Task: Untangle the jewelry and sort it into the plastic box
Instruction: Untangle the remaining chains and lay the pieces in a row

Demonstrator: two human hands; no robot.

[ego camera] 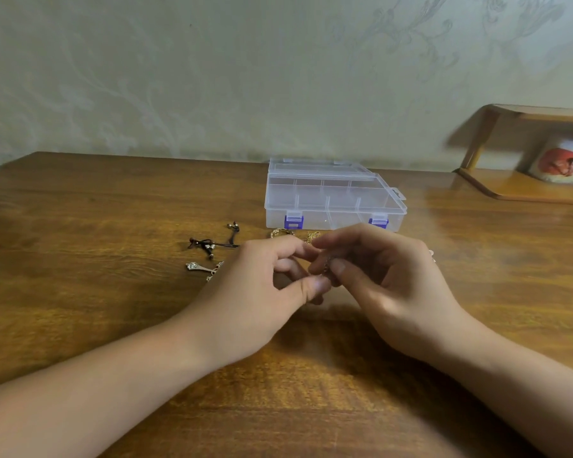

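A clear plastic box (334, 200) with purple latches and inner dividers stands shut on the wooden table (96, 226), just beyond my hands. My left hand (262, 292) and my right hand (387, 285) meet in front of it, fingertips pinching a small tangled piece of jewelry (326, 269) between them; most of it is hidden by the fingers. A black cord piece with beads (214, 242) lies to the left. Below it is a silver-and-rose pendant (202, 268). A gold ring-like piece (282, 232) and a thin gold chain (312, 236) lie right before the box.
A wooden shelf (523, 186) stands at the right rear with a printed mug (563, 163) on it. A patterned wall runs behind the table. Bare table surface stretches to the left and toward me.
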